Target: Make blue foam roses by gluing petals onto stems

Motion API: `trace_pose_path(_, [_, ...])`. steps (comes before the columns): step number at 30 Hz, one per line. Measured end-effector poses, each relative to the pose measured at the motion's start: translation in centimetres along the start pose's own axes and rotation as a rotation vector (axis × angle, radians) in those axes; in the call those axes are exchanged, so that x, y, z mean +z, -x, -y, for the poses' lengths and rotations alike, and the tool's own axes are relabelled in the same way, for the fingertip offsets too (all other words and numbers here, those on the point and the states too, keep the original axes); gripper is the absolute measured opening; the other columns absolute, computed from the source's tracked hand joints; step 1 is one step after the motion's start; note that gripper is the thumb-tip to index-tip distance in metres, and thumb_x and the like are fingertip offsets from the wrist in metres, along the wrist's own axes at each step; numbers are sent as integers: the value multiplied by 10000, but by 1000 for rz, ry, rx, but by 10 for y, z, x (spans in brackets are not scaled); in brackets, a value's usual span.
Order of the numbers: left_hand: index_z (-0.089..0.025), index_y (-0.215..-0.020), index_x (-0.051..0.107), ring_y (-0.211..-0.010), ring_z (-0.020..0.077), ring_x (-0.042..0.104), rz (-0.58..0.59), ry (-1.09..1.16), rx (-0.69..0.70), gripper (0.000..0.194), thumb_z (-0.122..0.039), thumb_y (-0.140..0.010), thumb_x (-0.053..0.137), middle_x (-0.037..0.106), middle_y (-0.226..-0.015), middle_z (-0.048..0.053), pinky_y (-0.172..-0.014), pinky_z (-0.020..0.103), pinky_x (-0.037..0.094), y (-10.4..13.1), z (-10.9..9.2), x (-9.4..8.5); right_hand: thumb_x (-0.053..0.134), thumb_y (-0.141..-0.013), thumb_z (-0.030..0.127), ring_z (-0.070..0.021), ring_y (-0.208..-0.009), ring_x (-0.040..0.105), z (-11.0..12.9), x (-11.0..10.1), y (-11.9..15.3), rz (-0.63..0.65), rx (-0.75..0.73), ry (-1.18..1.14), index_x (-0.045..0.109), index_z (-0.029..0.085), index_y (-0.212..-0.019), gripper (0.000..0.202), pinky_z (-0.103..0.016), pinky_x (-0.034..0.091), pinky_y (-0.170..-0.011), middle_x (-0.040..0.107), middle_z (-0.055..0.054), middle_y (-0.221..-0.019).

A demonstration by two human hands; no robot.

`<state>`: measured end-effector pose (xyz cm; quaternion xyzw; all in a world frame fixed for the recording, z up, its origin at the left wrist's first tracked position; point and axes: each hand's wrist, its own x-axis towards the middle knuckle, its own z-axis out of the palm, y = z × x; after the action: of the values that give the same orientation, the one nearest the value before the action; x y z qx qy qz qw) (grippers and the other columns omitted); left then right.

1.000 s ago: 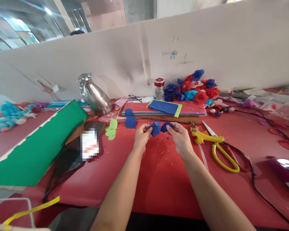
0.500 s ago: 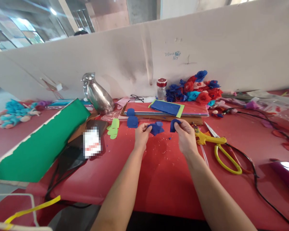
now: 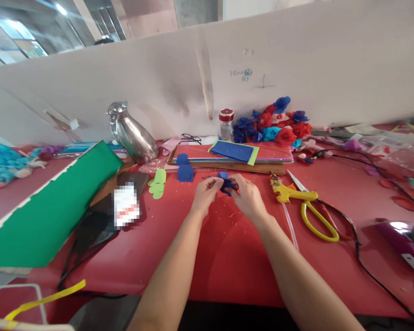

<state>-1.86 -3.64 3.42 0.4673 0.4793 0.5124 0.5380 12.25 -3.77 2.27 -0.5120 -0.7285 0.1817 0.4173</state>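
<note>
My left hand [image 3: 206, 195] pinches a dark blue crepe paper petal [image 3: 227, 185] between thumb and fingertips. From the other side my right hand [image 3: 247, 195] is closed on blue paper too, its fingertips almost meeting the left ones. Where one blue piece ends and the other begins is hidden by the fingers. Just behind the hands another blue cut piece [image 3: 222, 174] lies on the red table. To the left lie stacked blue petals [image 3: 185, 174] and light green cut strips [image 3: 158, 185].
Yellow-handled scissors [image 3: 319, 221] and a yellow glue gun [image 3: 285, 191] lie on the right, with a black cable. Behind are a paper stack [image 3: 200, 154], a lidded jar [image 3: 226, 125], paper flowers [image 3: 284, 124] and a metal jug [image 3: 134, 134]. A green sheet [image 3: 58, 207] lies left.
My right hand has moved left with its blue petal and now meets the left hand. The two blue pieces, apart before, are together. The whole view has shifted slightly.
</note>
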Motion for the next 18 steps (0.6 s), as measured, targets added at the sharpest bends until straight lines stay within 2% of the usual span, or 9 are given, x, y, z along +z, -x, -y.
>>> trace_pose_path(2, [-154,-760,637,-568,79,514,56,10,7,333,-386,-566,776,603,-638,-29,-593,207,388,0,0,1,561,-775,144,-208,-834,600,-1,-2,-1,-20,-40,25,587,225,-1029,268,-330,468,-744,642,-68,-948])
trace_pose_path(4, [-154,-774,652,-697,117,578,77,13,17,296,-310,-556,777,657,-736,0,-721,248,433,-1,1,0,579,-772,155,-229,-890,581,-2,-3,-2,-51,-91,63,598,215,-1040,275,-359,465,-789,618,-90,-1000])
trace_pose_path(8, [-156,-773,690,-689,121,562,7,-139,87,148,-240,-651,683,663,-749,12,-731,256,429,-4,6,-3,607,-777,206,-237,-873,561,-8,-2,-4,-53,-107,85,663,224,-863,104,-356,452,-784,624,-68,-899])
trace_pose_path(10, [-168,-796,708,-643,105,522,-30,-285,131,167,-220,-638,695,655,-771,4,-681,237,414,-6,9,-6,603,-776,209,-216,-804,564,-12,2,-4,-39,-60,34,673,218,-778,70,-317,442,-728,634,-47,-816])
trace_pose_path(13, [-180,-883,714,-597,88,476,-18,-442,123,282,-188,-601,721,649,-809,-4,-624,223,395,-9,14,-8,607,-763,236,-175,-660,554,-17,11,-4,12,102,-92,675,197,-719,90,-263,403,-619,635,-12,-685])
trace_pose_path(16, [-165,-951,702,-630,104,507,8,-488,87,326,-180,-625,703,670,-824,11,-647,231,412,-12,19,-9,613,-747,267,-157,-593,542,-20,20,-4,61,244,-223,677,186,-719,107,-242,373,-571,636,14,-626])
trace_pose_path(18, [-154,-961,697,-687,127,553,29,-475,77,316,-182,-646,691,690,-847,29,-687,245,434,-13,23,-11,611,-740,257,-159,-622,561,-22,23,-4,77,261,-267,681,188,-747,99,-242,383,-593,660,14,-666])
